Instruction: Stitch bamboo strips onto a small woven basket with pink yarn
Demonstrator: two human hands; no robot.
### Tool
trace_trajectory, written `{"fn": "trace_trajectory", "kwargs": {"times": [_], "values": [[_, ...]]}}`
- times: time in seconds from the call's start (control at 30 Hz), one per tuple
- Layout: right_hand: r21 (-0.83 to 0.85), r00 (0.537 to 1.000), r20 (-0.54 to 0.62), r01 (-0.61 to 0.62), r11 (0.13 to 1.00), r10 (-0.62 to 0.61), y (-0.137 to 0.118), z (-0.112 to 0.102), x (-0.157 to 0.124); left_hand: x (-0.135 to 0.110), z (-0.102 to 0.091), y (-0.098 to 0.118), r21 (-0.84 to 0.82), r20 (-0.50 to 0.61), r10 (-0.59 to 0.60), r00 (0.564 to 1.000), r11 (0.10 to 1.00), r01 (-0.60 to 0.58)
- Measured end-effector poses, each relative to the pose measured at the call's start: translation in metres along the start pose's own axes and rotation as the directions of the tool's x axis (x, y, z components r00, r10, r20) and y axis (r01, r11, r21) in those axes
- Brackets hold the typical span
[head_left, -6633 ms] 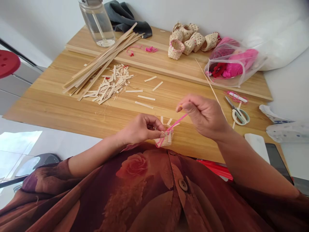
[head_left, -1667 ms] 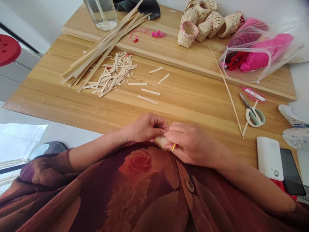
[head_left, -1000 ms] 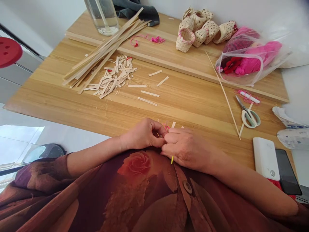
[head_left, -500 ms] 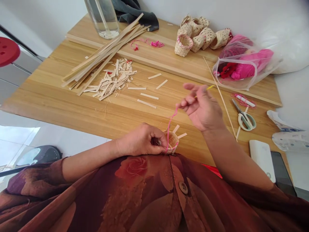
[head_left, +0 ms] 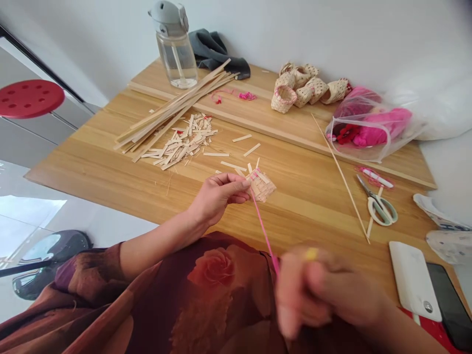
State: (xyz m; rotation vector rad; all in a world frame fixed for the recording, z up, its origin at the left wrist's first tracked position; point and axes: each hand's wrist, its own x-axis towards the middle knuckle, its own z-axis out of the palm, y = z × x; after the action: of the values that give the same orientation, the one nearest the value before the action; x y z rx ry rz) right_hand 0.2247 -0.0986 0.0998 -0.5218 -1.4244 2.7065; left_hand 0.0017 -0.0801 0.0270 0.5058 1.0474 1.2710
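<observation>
My left hand (head_left: 217, 196) pinches a small woven straw basket (head_left: 261, 184) and holds it up over the wooden table (head_left: 110, 167). Loose strip ends stick out of the basket's rim. A taut pink cord (head_left: 263, 228) runs from the basket down to my right hand (head_left: 320, 290). That hand is blurred by motion, close to my body, closed on the cord's end. A yellow tip (head_left: 310, 253) shows at its fingers.
Long straw strips (head_left: 177, 105) and a heap of cut pieces (head_left: 184, 145) lie at the left. Finished small baskets (head_left: 306, 91), a bag of pink yarn (head_left: 368, 130), a water bottle (head_left: 175, 46), scissors (head_left: 378, 204), a thin stick (head_left: 339, 172) and a phone (head_left: 448, 305) are also there.
My right hand has swung from above the table down toward my body, pulling the pink cord tight. My left hand has lifted the basket forward and up. The view has tilted upward.
</observation>
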Motion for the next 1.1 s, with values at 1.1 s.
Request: {"fn": "trace_trajectory", "kwargs": {"times": [1.1], "values": [[-0.531,0.701,-0.67,-0.222,0.817,-0.245,-0.001,-0.016,0.064,-0.014,0.001,0.004,0.203,0.043,0.196,0.98,0.959,-0.2]]}}
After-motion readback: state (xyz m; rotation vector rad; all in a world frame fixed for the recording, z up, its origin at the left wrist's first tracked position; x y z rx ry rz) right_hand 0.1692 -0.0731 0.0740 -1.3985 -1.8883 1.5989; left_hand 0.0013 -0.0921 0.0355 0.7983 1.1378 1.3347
